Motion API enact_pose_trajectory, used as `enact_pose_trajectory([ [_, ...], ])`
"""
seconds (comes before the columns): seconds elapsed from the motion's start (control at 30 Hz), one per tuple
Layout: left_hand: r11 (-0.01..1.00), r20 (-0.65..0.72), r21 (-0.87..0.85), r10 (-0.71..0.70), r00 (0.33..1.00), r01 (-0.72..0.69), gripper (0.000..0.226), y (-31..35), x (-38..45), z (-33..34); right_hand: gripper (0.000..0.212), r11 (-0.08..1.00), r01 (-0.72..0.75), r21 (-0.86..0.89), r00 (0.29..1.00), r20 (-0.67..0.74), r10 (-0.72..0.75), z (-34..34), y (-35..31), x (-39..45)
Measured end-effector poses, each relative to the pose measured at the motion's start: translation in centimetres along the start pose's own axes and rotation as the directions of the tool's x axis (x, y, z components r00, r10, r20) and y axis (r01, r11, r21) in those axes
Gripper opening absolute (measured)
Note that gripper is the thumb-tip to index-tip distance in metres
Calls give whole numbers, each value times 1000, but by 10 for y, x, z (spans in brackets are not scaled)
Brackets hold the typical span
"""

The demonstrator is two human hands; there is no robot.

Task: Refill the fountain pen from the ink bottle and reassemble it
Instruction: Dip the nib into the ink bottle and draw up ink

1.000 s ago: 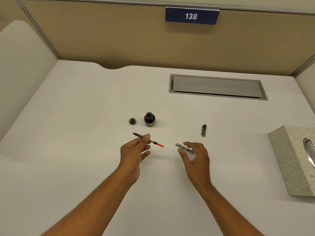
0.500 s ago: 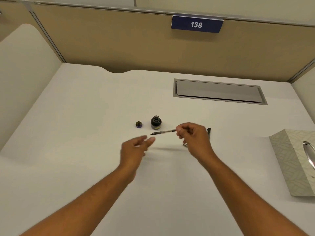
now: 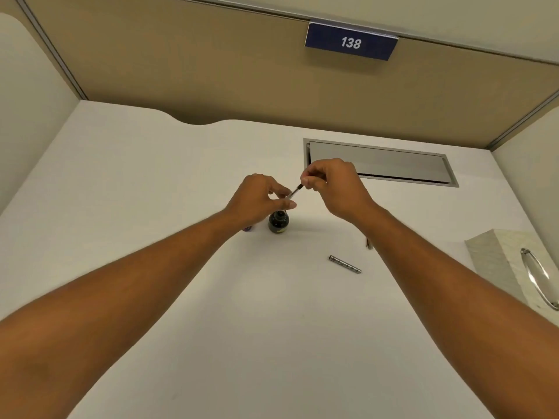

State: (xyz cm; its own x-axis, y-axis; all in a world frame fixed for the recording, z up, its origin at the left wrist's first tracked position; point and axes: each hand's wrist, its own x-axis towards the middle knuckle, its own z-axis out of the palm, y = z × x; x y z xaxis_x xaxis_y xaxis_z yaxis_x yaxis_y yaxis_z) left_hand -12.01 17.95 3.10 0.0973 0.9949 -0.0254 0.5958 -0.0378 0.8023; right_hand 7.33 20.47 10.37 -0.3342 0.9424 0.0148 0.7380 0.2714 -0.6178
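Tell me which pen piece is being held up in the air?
The thin black-tipped section, pinched between both hands' fingers above the ink bottle. The silver barrel lies alone on the desk.

Head-worn camera looks forward and down, close over the desk (image 3: 151, 267).

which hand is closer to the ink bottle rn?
Left. The left hand sits just above the ink bottle; the right hand is up and to its right.
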Motion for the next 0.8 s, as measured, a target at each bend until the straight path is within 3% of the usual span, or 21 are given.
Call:
enact_pose_trajectory([
  [0.2,997,-62,-73,-16,998,12,19,-21,9,18,13,997,-15,-72,1000,14,16,12,0,12],
  [0.8,976,-349,-215,-99,932,23,29,-42,-15,71,14,979,-33,-200,999,6,35,11,4,6],
])
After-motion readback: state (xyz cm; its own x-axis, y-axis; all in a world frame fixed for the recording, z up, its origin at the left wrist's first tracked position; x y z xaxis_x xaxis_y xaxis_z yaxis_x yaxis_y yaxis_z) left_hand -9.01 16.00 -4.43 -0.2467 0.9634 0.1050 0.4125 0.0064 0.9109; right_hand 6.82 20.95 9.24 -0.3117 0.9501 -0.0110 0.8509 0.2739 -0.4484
